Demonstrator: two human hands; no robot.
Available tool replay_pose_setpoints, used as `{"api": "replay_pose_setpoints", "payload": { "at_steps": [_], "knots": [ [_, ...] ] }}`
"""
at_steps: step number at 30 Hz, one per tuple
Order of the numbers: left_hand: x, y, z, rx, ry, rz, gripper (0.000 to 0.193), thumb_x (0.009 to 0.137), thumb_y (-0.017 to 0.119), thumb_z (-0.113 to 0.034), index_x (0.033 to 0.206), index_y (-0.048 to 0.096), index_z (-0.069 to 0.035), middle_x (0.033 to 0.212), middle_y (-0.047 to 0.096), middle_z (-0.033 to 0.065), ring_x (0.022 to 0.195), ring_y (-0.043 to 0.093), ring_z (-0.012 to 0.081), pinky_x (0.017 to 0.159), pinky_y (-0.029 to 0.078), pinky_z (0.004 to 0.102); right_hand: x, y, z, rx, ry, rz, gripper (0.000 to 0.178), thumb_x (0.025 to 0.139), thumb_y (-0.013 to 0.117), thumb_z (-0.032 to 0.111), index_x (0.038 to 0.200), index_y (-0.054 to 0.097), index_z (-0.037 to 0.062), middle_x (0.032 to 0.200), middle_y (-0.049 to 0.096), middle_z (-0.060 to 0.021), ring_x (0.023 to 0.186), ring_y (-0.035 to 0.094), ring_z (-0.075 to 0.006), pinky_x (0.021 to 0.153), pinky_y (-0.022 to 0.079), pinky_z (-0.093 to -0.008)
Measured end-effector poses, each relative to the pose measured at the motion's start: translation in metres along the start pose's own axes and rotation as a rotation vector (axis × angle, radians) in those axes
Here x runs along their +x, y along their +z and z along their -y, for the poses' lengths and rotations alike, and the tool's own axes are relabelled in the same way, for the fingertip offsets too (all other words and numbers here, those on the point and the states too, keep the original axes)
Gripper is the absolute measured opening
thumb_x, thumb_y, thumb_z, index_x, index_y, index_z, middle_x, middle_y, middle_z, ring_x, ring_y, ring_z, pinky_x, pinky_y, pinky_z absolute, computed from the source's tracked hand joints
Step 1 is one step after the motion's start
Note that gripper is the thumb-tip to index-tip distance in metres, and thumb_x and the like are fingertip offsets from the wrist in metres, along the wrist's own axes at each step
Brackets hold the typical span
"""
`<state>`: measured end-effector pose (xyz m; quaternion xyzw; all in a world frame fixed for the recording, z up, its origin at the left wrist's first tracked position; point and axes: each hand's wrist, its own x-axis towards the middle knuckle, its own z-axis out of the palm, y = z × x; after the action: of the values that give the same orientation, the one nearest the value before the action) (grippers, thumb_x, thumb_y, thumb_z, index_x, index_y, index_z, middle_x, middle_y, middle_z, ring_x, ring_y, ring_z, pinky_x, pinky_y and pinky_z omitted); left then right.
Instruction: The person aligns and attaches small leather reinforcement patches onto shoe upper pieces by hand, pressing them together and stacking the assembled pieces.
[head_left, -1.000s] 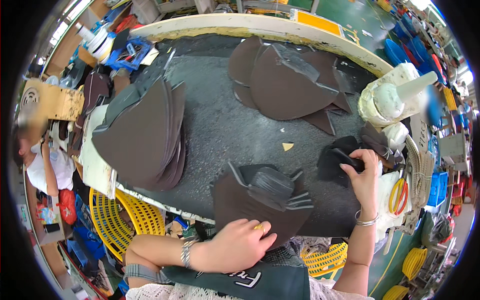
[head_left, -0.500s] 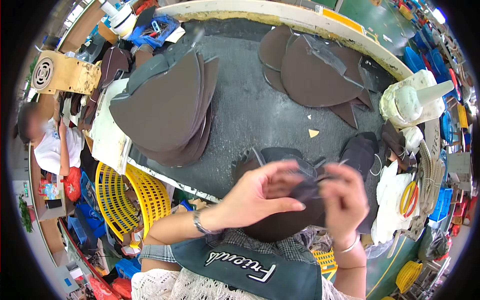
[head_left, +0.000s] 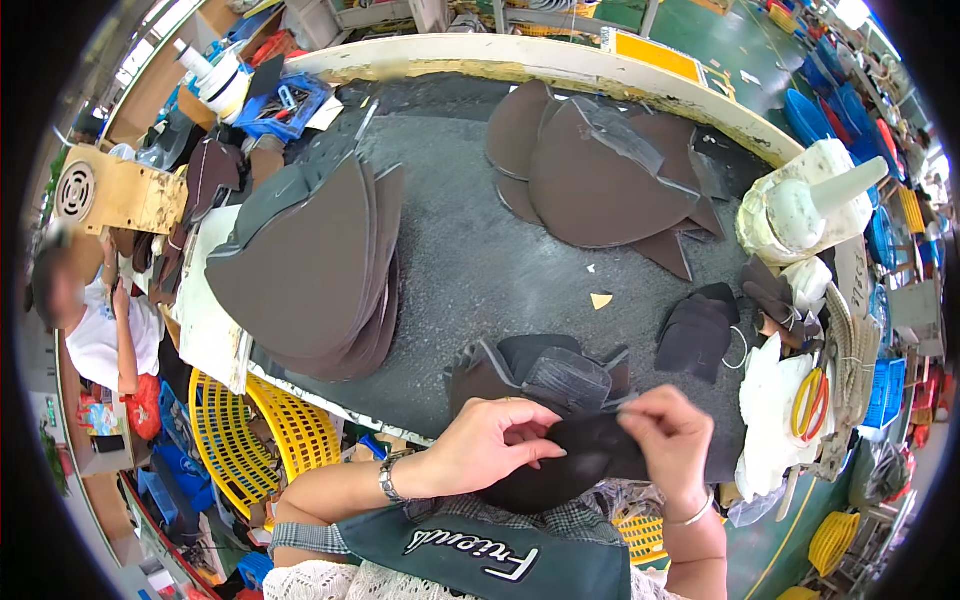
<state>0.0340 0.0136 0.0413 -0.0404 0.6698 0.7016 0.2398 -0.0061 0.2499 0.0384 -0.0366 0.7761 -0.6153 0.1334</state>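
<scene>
A small dark piece of material is stretched between my two hands at the table's near edge. My left hand pinches its left end between thumb and curled fingers. My right hand grips its upper right corner with the fingertips. Just beyond my hands lies a dark cut piece with grey edges. Beside my right hand rests a black fabric piece with a white loop. What lies under the held piece is partly hidden.
A stack of brown curved panels sits left on the table, with another pile at the far right. A white glue pot and orange-handled scissors stand right. A yellow basket is below left. A co-worker sits far left.
My hands have come down slightly and closed on the dark piece, which is now spread between them instead of blurred. The view has shifted, showing more of the table's far side.
</scene>
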Motion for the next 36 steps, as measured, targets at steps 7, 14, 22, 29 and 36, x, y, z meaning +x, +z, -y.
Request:
{"api": "replay_pose_setpoints", "payload": {
  "at_steps": [7,14,22,29,36],
  "knots": [
    [0.006,-0.008,-0.002,-0.029,0.171,-0.099,0.009,0.088,0.069,-0.001,0.095,0.067,0.004,0.085,0.068,0.0066,0.075,0.069,0.0111,0.065,0.056,0.0229,0.013,-0.005,-0.003,0.076,-0.14,-0.242,0.028,0.085,0.072,0.001,0.111,0.065,0.0,0.096,0.066,-0.0036,0.079,0.061,-0.0095,0.068,0.052,-0.0245],
    [0.024,-0.016,0.002,0.094,0.158,-0.164,0.017,0.09,0.066,0.001,0.106,0.062,0.004,0.088,0.062,0.0063,0.072,0.066,0.0107,0.059,0.057,0.0242,0.003,0.017,-0.007,0.162,0.167,0.044,0.01,0.09,0.068,0.002,0.096,0.067,-0.0052,0.075,0.062,-0.003,0.062,0.059,-0.0052,0.049,0.044,-0.0191],
    [0.033,-0.009,0.013,0.056,0.083,-0.303,0.052,0.093,0.061,0.0,0.132,0.028,-0.006,0.083,0.056,0.0069,0.06,0.061,0.0095,0.053,0.054,0.0227,0.01,0.03,-0.027,-0.206,-0.119,-0.023,0.032,0.087,0.069,0.001,0.109,0.045,-0.0006,0.065,0.053,-0.0003,0.051,0.049,-0.0033,0.046,0.04,-0.0206],
    [0.044,-0.013,0.017,0.455,0.322,-0.316,0.044,0.087,0.064,0.003,0.126,0.05,-0.011,0.084,0.055,0.0073,0.063,0.061,0.0159,0.053,0.052,0.0272,0.016,0.036,-0.028,-0.275,-0.127,-0.045,0.034,0.084,0.07,-0.001,0.112,0.05,0.0011,0.067,0.051,-0.0019,0.05,0.053,-0.0086,0.046,0.043,-0.0228],
    [0.019,-0.017,0.009,1.164,0.449,-0.298,0.048,0.074,0.068,-0.007,0.119,0.069,-0.024,0.096,0.052,0.0114,0.093,0.054,0.0274,0.077,0.049,0.0353,0.008,0.025,-0.009,-0.936,-0.498,0.098,0.054,0.07,0.064,-0.007,0.118,0.071,0.0169,0.08,0.041,-0.0061,0.065,0.051,-0.0194,0.053,0.046,-0.031]
  ]
}}
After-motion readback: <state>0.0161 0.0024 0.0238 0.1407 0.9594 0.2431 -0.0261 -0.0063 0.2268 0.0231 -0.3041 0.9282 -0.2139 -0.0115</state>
